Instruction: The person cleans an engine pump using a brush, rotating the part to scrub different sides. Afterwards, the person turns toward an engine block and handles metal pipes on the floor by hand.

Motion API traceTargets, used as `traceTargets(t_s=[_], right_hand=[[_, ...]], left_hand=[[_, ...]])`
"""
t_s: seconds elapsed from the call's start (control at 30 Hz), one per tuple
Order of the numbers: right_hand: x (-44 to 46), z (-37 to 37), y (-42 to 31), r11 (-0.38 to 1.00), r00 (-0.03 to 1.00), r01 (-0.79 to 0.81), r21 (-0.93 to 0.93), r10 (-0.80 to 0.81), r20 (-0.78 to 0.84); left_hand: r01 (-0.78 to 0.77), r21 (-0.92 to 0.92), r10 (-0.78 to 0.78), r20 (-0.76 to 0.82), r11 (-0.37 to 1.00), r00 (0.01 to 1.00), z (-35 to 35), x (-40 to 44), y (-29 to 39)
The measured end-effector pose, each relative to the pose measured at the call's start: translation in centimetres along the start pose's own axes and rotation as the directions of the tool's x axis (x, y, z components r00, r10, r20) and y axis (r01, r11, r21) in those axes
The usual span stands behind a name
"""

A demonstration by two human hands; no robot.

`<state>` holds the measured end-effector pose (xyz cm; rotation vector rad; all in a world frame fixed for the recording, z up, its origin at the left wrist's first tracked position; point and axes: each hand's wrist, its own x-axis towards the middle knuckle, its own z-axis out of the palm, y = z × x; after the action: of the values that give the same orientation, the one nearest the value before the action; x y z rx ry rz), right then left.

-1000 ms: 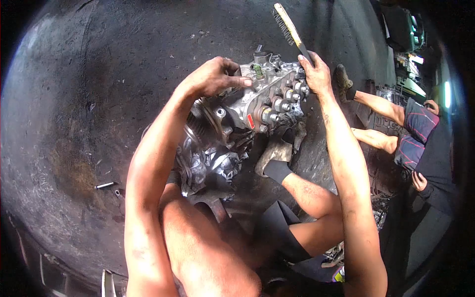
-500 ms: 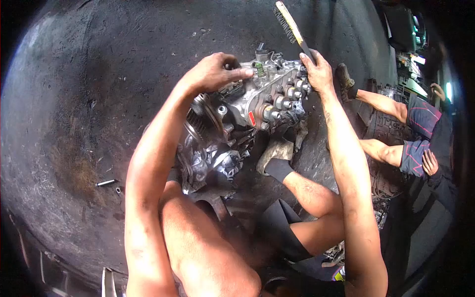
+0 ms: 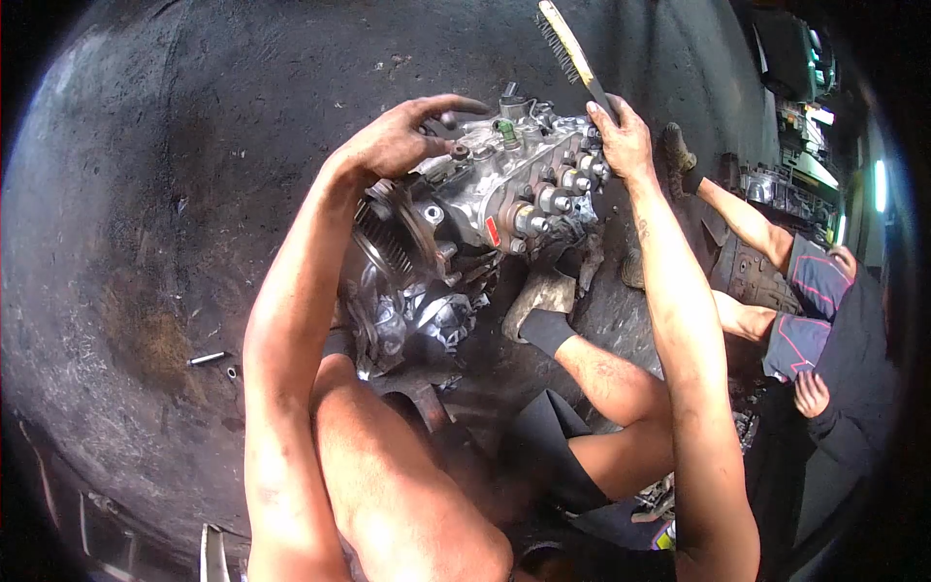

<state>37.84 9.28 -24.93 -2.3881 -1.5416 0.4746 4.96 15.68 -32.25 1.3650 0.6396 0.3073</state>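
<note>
A greasy metal injection pump (image 3: 490,194) with a row of outlet fittings and a red label stands on the floor in front of me. A toothed gear (image 3: 388,238) sits at its left end. My left hand (image 3: 402,136) is over the upper left of the pump, thumb and fingers apart, holding nothing that I can see. My right hand (image 3: 626,144) grips the dark handle of a wire brush (image 3: 565,41) at the pump's right end. The brush points up and left, its bristles off the pump. A green fitting (image 3: 506,131) shows on the pump's top.
Crumpled shiny wrapping (image 3: 441,315) lies below the gear. A bolt (image 3: 207,358) and a small ring (image 3: 232,372) lie on the dark floor at left. My legs flank the near side. Another person (image 3: 824,301) sits at right beside metal machinery (image 3: 747,267).
My left hand has moved left, away from the green fitting, and its fingers have spread. The right hand and wire brush stay nearly still. The other person's hands and legs have shifted.
</note>
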Motion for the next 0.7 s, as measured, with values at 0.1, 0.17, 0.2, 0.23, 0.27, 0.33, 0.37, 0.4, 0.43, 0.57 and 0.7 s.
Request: traceTargets(t_s=[0.1,0.17,0.2,0.23,0.27,0.33,0.37,0.4,0.43,0.57,0.7], right_hand=[[-0.1,0.2,-0.3,1.000,1.000,-0.008,-0.027,0.007,-0.022],[-0.2,0.3,-0.1,1.000,0.999,0.013,-0.005,-0.014,-0.042],[-0.2,0.2,-0.1,1.000,1.000,0.006,0.012,-0.006,-0.026],[-0.1,0.2,-0.1,1.000,1.000,-0.003,0.029,0.003,-0.010],[0.0,0.2,0.0,0.999,1.000,-0.014,0.045,0.014,0.005],[-0.2,0.3,0.1,0.999,1.000,-0.029,0.045,0.029,0.002],[-0.1,0.3,0.2,0.999,0.999,-0.032,0.044,0.032,0.006],[0.1,0.3,0.3,0.999,0.999,-0.033,0.042,0.033,0.009],[0.1,0.3,0.4,0.999,1.000,-0.020,0.036,0.020,0.001],[0.1,0.2,0.5,0.997,1.000,-0.023,0.076,0.022,0.016],[0.1,0.2,0.4,0.998,0.999,-0.030,0.056,0.029,0.022]], left_hand=[[0.164,0.186,-0.139,-0.144,0.969,0.980,0.2,0.7,-0.3],[0.188,0.207,-0.156,-0.163,0.960,0.974,0.4,1.6,-0.7],[0.200,0.218,-0.165,-0.171,0.955,0.971,0.4,2.2,-0.9],[0.160,0.138,-0.136,-0.167,0.977,0.977,0.3,3.0,-0.9],[0.117,0.058,-0.106,-0.164,0.991,0.981,0.1,3.9,-1.0],[0.047,-0.106,-0.069,-0.214,0.993,0.974,0.7,4.9,-0.4],[0.019,-0.172,-0.051,-0.183,0.985,0.982,0.7,5.7,-0.4],[-0.011,-0.238,-0.027,-0.155,0.971,0.988,0.7,6.3,-0.1],[0.031,-0.218,-0.066,-0.158,0.976,0.985,0.9,6.8,0.2],[0.135,-0.179,-0.172,-0.212,0.975,0.962,2.0,8.8,0.4],[0.166,-0.363,-0.227,-0.133,0.917,0.965,2.6,10.9,-2.1]])
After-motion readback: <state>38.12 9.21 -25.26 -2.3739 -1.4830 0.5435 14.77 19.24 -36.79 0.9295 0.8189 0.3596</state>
